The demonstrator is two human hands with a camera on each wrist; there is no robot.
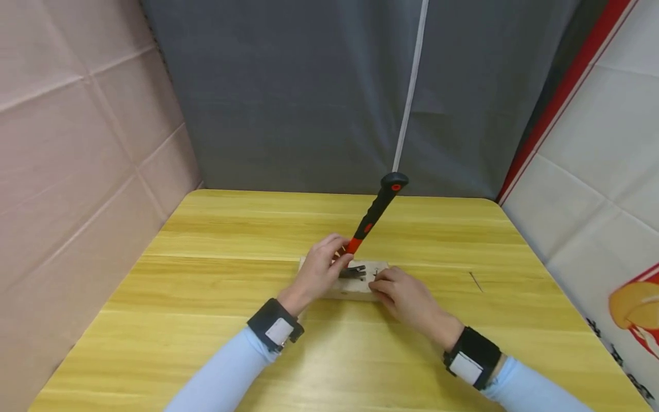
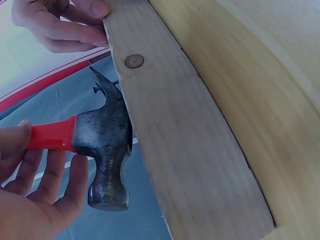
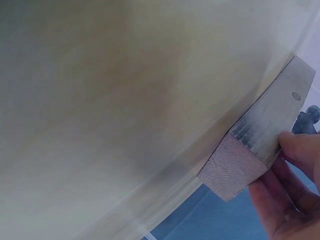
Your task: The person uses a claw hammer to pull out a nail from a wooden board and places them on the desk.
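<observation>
- One red-and-black-handled steel claw hammer [image 1: 372, 223]: my left hand [image 1: 321, 269] grips its neck, head resting on the block.
- One pale wooden block [image 1: 355, 289] lies mid-bench [image 1: 206, 297]; my right hand [image 1: 404, 294] pinches its end.
- One nail head [image 2: 134, 61] flush in it.

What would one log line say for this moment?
left hand: grips hammer near head, claw at nail | right hand: holds wood block | block on table
</observation>
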